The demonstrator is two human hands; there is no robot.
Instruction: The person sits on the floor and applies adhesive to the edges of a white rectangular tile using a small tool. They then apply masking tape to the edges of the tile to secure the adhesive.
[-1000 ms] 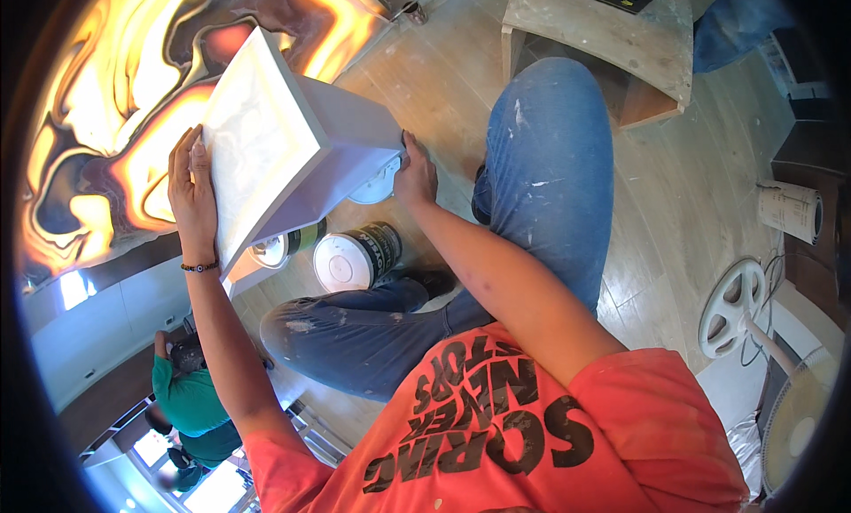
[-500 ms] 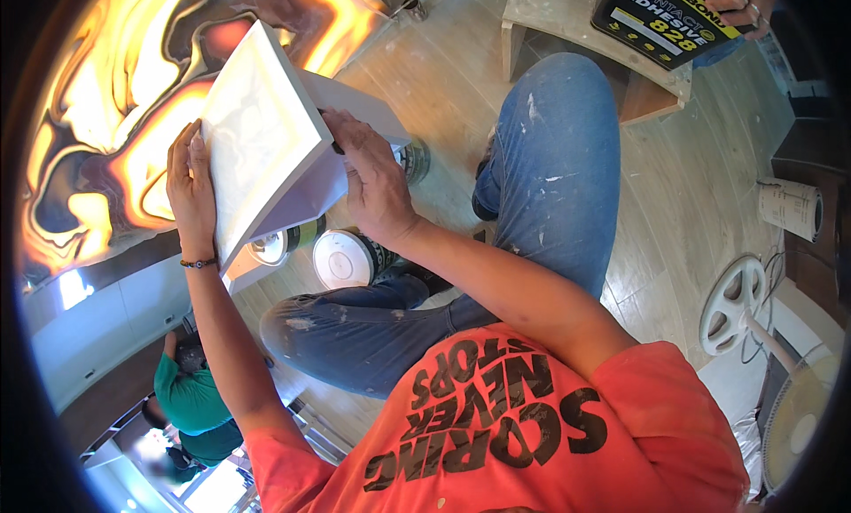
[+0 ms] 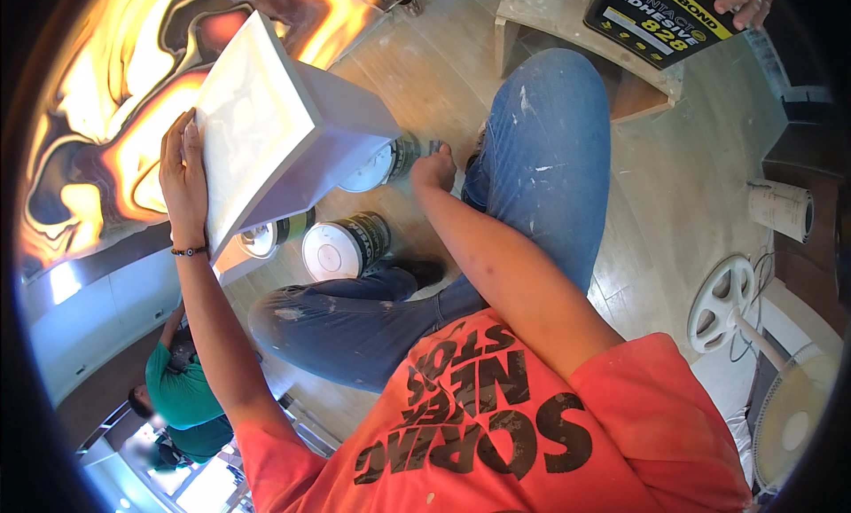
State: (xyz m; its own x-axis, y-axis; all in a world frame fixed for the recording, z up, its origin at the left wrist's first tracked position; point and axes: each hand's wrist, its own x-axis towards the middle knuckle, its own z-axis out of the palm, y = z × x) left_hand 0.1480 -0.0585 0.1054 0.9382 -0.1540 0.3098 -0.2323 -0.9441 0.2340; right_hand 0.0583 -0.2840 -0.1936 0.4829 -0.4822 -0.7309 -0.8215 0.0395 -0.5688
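A white boxy piece of joined panels [image 3: 310, 140] stands tilted in front of me on the left, its bright face turned up. My left hand [image 3: 183, 172] grips its left edge, with the fingers stretched along it. Beyond the piece's right side, my right hand [image 3: 434, 169] is lowered and curled closed beside a white-lidded tub [image 3: 403, 156]. Something small and greyish shows at its fingertips, too unclear to name. Two more white-lidded tubs, one dark-labelled [image 3: 335, 250] and one partly hidden [image 3: 261, 238], stand below the piece.
At the upper right another person's hand [image 3: 743, 0] rests on a black and yellow tin [image 3: 656, 25] on a wooden stool [image 3: 541, 6]. A white fan [image 3: 789, 424] and a cylindrical container [image 3: 782, 210] are at the right. A person in green [image 3: 186, 389] works at lower left.
My right hand has left the upper right edge of the white piece and moved right and down beside the tub. My left hand stays on the left edge.
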